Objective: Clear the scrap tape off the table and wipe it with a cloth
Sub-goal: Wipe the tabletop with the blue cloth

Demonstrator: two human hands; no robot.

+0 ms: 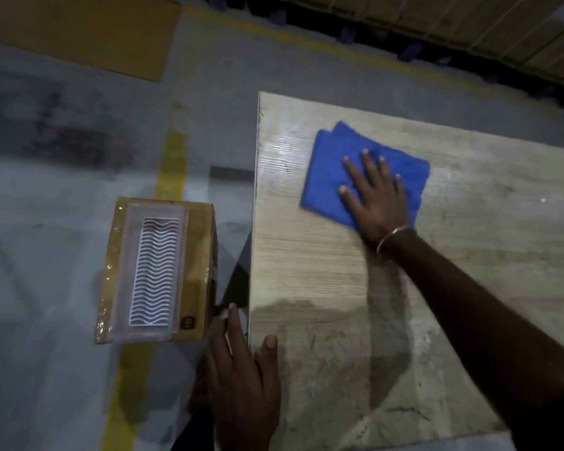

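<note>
A folded blue cloth lies on the light wood-grain table, near its far left corner. My right hand presses flat on the cloth with straight, spread fingers; a thin metal bangle circles that wrist. My left hand rests at the table's left edge, thumb on the top, fingers reaching down past the side. No scrap tape shows on the table; a tiny white speck sits at the right.
A taped cardboard box stands on the floor left of the table, with a white plastic tray on top. Yellow floor lines run past it. Flat cardboard lies far left; stacked cartons line the back.
</note>
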